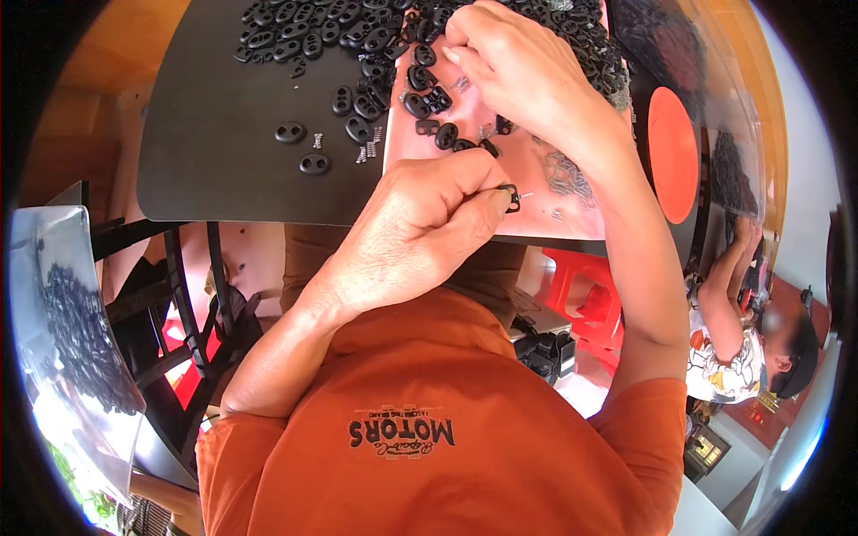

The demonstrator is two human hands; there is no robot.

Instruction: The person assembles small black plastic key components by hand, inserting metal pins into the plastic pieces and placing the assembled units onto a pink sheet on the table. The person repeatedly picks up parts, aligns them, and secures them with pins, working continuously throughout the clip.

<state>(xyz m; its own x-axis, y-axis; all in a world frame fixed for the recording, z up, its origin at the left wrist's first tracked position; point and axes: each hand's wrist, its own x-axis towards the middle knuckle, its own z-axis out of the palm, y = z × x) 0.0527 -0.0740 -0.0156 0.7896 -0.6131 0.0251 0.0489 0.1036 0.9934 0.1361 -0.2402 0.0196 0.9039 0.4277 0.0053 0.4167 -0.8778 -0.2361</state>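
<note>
My left hand point(420, 228), near the table's front edge, is closed in a pinch on a small black plastic cord lock part point(513, 198). A thin metal spring point(526, 194) sticks out beside that part. Farther away, my right hand point(518, 71) bends over the pink sheet point(550, 219), its fingers drawn together by the heap of black parts. Whatever those fingertips hold, if anything, is hidden. Oval two-hole black cord locks point(290, 133) lie scattered to the left and across the sheet. Loose springs point(369, 147) lie among them, with a tangle of springs point(567, 174) under my right forearm.
A big heap of cord locks point(299, 27) covers the far part of the black tabletop point(223, 152). A red oval surface point(672, 154) is at right, and a red stool point(585, 304) stands below the table. Another person point(728, 348) sits at far right. Clear plastic point(54, 241) holding dark parts is at left.
</note>
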